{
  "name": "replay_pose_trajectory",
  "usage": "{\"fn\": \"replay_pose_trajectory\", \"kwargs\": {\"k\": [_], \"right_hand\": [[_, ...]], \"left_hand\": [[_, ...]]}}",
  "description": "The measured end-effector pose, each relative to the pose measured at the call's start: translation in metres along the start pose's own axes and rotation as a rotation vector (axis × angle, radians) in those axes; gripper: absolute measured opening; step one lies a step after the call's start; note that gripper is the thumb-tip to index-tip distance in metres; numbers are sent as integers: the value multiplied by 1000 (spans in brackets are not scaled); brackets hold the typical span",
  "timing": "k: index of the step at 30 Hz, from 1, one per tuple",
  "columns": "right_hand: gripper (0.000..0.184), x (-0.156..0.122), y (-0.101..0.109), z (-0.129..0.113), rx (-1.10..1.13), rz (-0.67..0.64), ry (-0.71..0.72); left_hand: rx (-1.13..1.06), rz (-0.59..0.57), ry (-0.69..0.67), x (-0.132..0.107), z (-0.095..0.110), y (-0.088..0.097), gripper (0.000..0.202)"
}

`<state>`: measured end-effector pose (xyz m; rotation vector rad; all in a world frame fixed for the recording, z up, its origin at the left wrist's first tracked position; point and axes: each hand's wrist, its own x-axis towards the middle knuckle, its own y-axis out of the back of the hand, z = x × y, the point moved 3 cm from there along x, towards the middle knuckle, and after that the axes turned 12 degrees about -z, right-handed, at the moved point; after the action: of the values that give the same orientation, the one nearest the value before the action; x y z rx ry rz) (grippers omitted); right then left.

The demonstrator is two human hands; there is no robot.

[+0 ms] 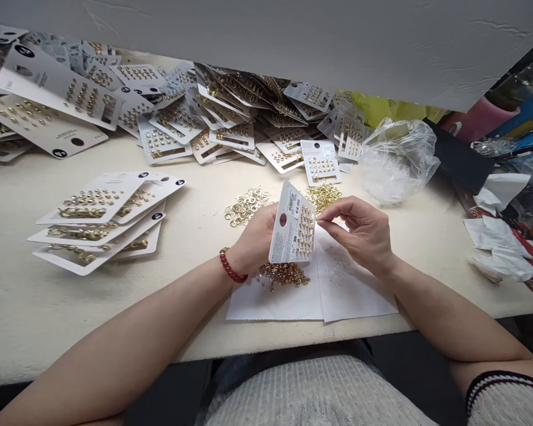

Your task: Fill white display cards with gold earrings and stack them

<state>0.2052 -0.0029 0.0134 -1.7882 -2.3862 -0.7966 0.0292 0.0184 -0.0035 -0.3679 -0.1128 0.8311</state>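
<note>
My left hand (258, 235) grips a white earring card (281, 241), tilted upright with its printed, priced back towards me. Rows of small gold fittings stick out of that back. At the card's right edge, the thumb and index finger of my right hand (363, 235) are pinched together; whatever is between them is too small to make out. Below the card lies a heap of tiny gold studs (286, 276) on white paper (273, 306). Behind my hands are a pile of pale gold hoops (247, 205) and a pile of brighter gold pieces (323, 194). Small clear bits (337, 259) lie on the right sheet.
Several filled earring cards (100, 222) are stacked at the left. A large heap of cards (231, 112) runs along the back beneath a white overhanging panel (266, 38). At the right sit a clear plastic bag (397, 163) and crumpled tissues (500, 248).
</note>
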Motion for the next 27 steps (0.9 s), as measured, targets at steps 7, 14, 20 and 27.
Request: {"fn": "replay_pose_trajectory", "kwargs": {"k": [7,14,20,27], "right_hand": [[8,0,-1,0,-28,12,-1],[10,0,-2,-1,-77,6,39],[9,1,-3,-4,-131,-8,57],[9,2,-3,-7,-122,-22,62]], "left_hand": [[47,-28,-50,4,3,-1,64],[109,-26,-4,4,-3,1,29],[140,-68,6,4,-10,4,20],[101,-72,21,5,-8,0,22]]}}
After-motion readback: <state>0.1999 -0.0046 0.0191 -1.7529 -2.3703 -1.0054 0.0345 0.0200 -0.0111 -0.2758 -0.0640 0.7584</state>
